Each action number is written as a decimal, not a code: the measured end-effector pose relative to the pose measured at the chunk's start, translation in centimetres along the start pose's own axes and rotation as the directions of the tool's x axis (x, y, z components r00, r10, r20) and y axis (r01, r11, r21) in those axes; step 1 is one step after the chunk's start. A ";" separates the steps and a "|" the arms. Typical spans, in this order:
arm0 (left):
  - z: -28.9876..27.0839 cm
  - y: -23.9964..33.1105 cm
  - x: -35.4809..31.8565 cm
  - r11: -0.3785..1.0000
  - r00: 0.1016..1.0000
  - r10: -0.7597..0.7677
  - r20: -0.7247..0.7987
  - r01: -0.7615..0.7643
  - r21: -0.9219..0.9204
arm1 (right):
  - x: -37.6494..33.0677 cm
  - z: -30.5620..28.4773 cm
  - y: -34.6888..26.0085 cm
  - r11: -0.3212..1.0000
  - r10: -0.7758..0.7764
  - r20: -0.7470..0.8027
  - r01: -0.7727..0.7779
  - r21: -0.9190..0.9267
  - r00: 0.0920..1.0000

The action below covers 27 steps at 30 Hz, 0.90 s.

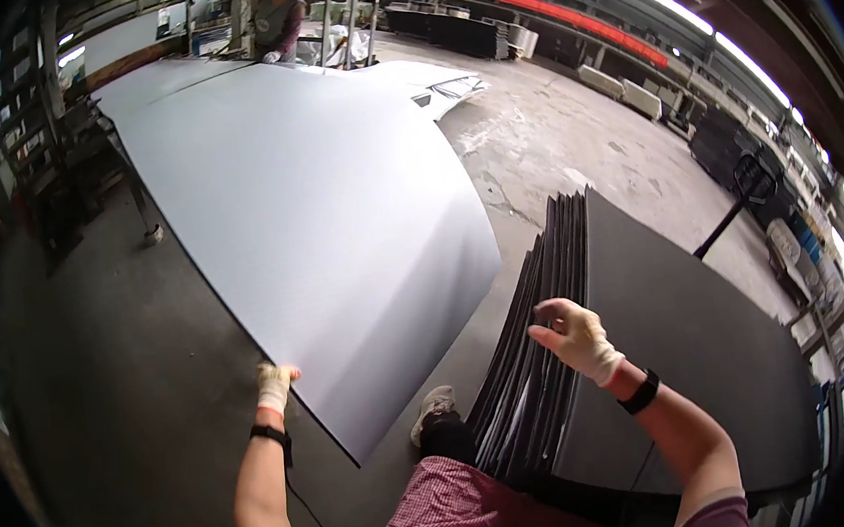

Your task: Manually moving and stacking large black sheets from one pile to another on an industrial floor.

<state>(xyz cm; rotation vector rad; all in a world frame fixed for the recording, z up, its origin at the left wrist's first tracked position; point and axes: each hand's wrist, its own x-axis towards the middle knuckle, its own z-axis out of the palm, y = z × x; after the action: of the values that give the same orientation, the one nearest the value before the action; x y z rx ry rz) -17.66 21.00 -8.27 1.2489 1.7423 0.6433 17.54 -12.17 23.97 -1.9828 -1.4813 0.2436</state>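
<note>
A large, thin, pale grey sheet (pixel 305 193) stretches from near me to the far left, its near end bending downward. My left hand (pixel 276 385), in a light glove with bare fingertips, is closed on the sheet's left edge near its closest corner. My right hand (pixel 575 338), gloved the same way, hovers over a stack of dark grey sheets (pixel 680 341) standing on edge to my right. Its thumb and fingers are curved but apart, with nothing between them. Whether it touches the stack I cannot tell.
Another person (pixel 278 20) stands at the sheet's far end, a hand by its edge. A black handle (pixel 729 217) rises behind the dark stack. Shelving (pixel 28 117) stands far left. My shoe (pixel 433 411) is on the concrete floor (pixel 571 135) between sheet and stack.
</note>
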 end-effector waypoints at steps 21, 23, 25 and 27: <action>2.0 10.9 -30.5 0.855 0.052 0.497 0.866 -0.200 -0.479 | -20.1 -12.8 -13.0 0.805 -0.526 -0.341 0.327 -0.495 0.779; -1.1 19.7 -31.1 0.779 -0.147 0.549 0.823 -0.266 -0.567 | -27.1 -14.7 -11.6 0.888 -0.430 -0.481 0.263 -0.377 0.764; -2.8 30.1 -34.2 0.697 -0.349 0.547 0.761 -0.314 -0.645 | -32.7 -15.6 -7.6 0.935 -0.353 -0.656 0.217 -0.282 0.667; -2.9 39.4 -40.4 0.624 -0.526 0.508 0.682 -0.321 -0.712 | -37.1 -15.0 -5.0 0.954 -0.264 -0.728 0.280 -0.103 0.633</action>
<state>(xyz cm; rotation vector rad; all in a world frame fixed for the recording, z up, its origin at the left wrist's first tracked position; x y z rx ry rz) 3.30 -2.00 38.91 1.6113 -0.5087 -0.0608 8.27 -50.89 30.35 -1.5014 -1.1738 -0.6235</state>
